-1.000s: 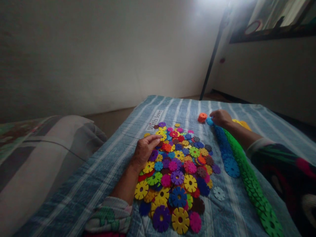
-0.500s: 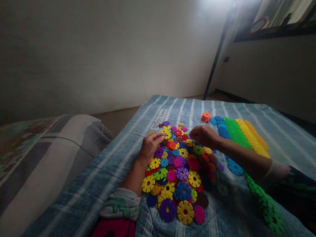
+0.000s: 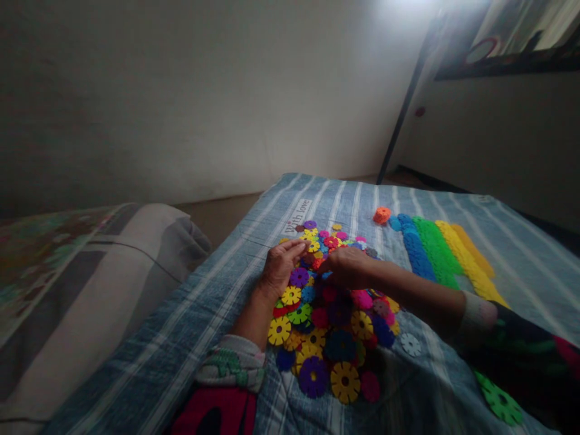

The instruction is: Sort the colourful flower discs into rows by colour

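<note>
A heap of flower-shaped plastic discs (image 3: 345,382) in many colours lies on a striped blue cloth. At the heap's left edge is my left hand (image 3: 281,266), its fingers pressed together beside a yellow disc (image 3: 312,244); anything between them is hidden. My right hand (image 3: 347,267) reaches over the middle of the heap, fingers bent down and closed near an orange disc (image 3: 317,264). What its fingertips hold, if anything, I cannot make out. A purple disc (image 3: 299,277) lies just below the left hand.
To the right lie rows of joined discs: blue (image 3: 417,254), green (image 3: 435,252) and yellow (image 3: 471,261). An orange stack (image 3: 382,215) sits behind. A pale disc (image 3: 411,344) and a green strip (image 3: 498,399) are near the right arm. A covered surface (image 3: 149,241) stands left.
My right hand has moved left and down over the heap, closer to my left hand. The left hand stays at the heap's left edge. The view has shifted slightly.
</note>
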The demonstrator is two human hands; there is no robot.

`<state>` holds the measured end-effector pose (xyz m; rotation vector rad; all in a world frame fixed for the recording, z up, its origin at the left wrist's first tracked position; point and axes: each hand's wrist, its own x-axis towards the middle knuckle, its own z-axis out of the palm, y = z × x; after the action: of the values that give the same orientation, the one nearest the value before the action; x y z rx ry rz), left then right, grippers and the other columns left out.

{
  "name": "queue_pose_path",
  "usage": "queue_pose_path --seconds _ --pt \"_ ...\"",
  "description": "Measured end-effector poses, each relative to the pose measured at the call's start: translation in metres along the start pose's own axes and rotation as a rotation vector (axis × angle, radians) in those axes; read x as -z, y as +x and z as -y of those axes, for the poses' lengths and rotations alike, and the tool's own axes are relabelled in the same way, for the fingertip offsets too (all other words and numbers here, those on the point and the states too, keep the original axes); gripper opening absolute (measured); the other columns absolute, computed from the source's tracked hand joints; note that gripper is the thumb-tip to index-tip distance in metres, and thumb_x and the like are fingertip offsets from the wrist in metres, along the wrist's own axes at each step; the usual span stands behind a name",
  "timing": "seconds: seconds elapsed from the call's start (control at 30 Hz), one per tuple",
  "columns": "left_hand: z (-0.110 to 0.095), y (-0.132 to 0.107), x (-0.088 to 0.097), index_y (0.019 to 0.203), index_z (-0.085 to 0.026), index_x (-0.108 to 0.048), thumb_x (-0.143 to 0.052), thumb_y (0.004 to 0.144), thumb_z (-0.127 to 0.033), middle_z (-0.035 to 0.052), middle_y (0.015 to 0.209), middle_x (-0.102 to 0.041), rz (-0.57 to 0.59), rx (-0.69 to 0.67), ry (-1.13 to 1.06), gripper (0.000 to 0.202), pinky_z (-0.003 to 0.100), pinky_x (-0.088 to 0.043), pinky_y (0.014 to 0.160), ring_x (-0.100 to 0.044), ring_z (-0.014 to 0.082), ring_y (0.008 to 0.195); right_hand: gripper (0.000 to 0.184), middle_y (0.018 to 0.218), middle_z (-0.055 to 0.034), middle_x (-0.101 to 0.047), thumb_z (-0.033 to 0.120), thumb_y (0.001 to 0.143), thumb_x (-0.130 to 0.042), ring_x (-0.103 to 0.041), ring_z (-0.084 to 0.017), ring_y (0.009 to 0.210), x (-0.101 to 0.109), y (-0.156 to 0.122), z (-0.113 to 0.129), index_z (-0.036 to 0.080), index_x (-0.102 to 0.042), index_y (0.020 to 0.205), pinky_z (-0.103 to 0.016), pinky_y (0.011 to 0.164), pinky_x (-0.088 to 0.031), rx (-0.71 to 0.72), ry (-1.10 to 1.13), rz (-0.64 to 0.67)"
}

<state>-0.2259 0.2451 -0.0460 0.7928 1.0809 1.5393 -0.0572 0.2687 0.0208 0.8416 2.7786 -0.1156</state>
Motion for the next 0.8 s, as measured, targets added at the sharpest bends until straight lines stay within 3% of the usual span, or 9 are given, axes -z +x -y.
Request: queue_pose_path --seconds 0.33,0.7,0.8 --pt "-0.002 0.001 0.004 0.075 -0.013 -0.072 -0.079 0.059 -0.026 0.0072 0.082 -0.072 -0.009 -0.002 -0.007 0.022 0.029 -0.051 0.079 -0.066 0.0167 0.081 0.037 0.102 -0.0059 -0.072 0.022 0.081 -0.056 -0.067 -0.023 0.094 0.006 -0.002 0.001 0.028 -0.068 0.115 -0.026 0.066 -0.044 -0.079 0.007 0.059" --pt "0.0 0.0 0.002 0.075 -0.012 -0.073 -0.079 0.059 -0.027 0.0062 0.082 -0.072 0.002 -0.006 0.068 0.022 0.03 -0.051 0.08 -0.066 0.0156 0.077 0.016 0.082 -0.0054 -0.071 0.028 0.076 -0.07 -0.064 -0.017 0.076 0.008 -0.001 -0.019 0.016 -0.071 0.086 -0.02 0.056 -0.039 -0.203 0.068 0.01" --pt "0.0 0.0 0.002 0.075 -0.012 -0.073 -0.079 0.06 -0.026 0.0062 0.081 -0.072 -0.003 -0.004 0.073 0.022 0.029 -0.051 0.079 -0.065 0.0153 0.076 0.009 0.069 0.0001 -0.067 0.023 0.078 -0.066 -0.061 -0.011 0.062 0.014 -0.006 -0.019 0.015 -0.068 0.082 -0.018 0.051 -0.038 -0.175 0.292 0.004"
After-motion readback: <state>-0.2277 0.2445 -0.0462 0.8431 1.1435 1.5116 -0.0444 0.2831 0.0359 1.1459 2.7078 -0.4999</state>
